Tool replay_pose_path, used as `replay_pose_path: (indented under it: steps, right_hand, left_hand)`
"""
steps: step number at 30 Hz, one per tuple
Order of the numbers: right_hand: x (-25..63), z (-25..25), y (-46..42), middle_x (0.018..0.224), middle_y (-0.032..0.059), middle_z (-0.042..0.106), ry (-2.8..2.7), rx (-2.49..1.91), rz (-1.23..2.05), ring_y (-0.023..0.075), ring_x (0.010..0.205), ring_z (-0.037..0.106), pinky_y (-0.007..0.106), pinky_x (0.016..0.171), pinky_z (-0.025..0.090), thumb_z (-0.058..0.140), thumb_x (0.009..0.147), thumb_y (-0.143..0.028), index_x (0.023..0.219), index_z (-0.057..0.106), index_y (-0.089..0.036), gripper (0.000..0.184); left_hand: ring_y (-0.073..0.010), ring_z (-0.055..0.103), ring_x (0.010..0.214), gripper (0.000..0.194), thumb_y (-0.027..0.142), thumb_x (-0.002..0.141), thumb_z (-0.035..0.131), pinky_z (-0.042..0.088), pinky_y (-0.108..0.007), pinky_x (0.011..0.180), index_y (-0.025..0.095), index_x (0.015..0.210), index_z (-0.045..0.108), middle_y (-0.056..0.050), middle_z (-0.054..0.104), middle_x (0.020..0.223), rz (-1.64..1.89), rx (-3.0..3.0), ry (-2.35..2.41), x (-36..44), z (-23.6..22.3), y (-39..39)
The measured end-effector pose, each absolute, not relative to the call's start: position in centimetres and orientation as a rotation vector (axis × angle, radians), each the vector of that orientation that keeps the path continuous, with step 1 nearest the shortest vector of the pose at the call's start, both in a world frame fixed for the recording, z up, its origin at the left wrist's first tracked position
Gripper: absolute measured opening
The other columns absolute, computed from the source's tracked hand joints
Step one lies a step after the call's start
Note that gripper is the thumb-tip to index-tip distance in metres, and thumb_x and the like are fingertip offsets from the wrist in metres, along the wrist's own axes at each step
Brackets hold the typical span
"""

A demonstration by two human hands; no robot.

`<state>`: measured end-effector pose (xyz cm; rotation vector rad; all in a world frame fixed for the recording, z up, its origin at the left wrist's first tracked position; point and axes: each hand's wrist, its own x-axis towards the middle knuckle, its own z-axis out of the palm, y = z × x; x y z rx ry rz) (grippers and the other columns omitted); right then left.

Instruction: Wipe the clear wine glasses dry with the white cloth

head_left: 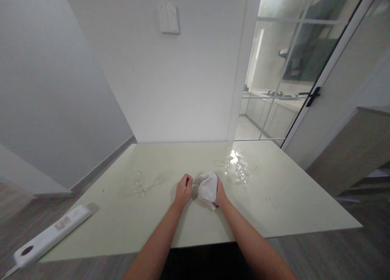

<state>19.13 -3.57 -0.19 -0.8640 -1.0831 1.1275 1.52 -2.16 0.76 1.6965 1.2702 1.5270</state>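
Left hand: the left hand (183,189) is closed, and its fingers pinch a thin clear piece (195,185), which looks like the stem of a glass.
Right hand: the right hand (220,192) is clamped on the white cloth (208,187), at its outer side.
Clear piece: it is between the two hands, above the near middle of the pale table (170,160); its other end goes into the cloth and is hidden.
Progress: this one piece seems to be in the middle of handling, because the cloth is around it and both hands are engaged.
Left glassware: a small amount (138,183) is on the table, apart from the hands.
Right glassware: a bigger cluster (238,166) is near the far edge. Which glassware is done and which is left, one cannot tell.
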Motion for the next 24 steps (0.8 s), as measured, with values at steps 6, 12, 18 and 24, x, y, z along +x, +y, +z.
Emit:
replay_pose_path:
  steps: [6,12,18,24]
  right_hand:
    - [19.4,-2.0,-2.2,0.081,0.0025,0.075,-1.012,-0.870,1.197,0.0240,0.082,0.069,0.042,0.091,0.054,0.079,0.062,-0.031,0.078,0.070,-0.022,0.021]
    - [18.4,-2.8,-2.6,0.068,0.0039,0.074,-0.520,-1.021,1.549,0.0291,0.076,0.073,0.050,0.079,0.058,0.073,0.066,-0.044,0.078,0.064,-0.023,0.026]
    - [19.1,-1.7,-3.4,0.094,0.0075,0.077,-0.888,-0.933,1.409,0.0300,0.112,0.066,0.048,0.104,0.046,0.080,0.062,-0.035,0.078,0.068,-0.024,0.022]
    - [19.4,-0.3,-3.4,0.108,0.0059,0.075,-1.172,-0.847,1.201,0.0307,0.118,0.062,0.049,0.113,0.037,0.083,0.061,-0.028,0.096,0.074,-0.025,0.037]
  left_hand:
    - [-0.0170,0.049,0.064,0.025,0.046,0.083,0.058,0.043,-0.029,0.067,0.023,0.071,0.057,-0.003,0.054,0.069,1.538,1.881,1.158,1.5,0.9,-3.3]
    - [-0.0165,0.048,0.066,0.025,0.040,0.091,0.051,0.041,-0.028,0.067,0.023,0.074,0.054,-0.001,0.050,0.071,1.641,1.836,1.170,1.4,0.6,-2.9]
    - [-0.0166,0.042,0.064,0.031,0.044,0.094,0.048,0.038,-0.027,0.062,0.022,0.071,0.049,0.000,0.044,0.067,1.681,1.649,1.233,1.4,0.4,-2.2]
    - [-0.0151,0.039,0.059,0.037,0.049,0.093,0.050,0.034,-0.026,0.056,0.022,0.068,0.048,0.001,0.043,0.064,1.652,1.455,1.232,1.4,-0.2,-1.2]
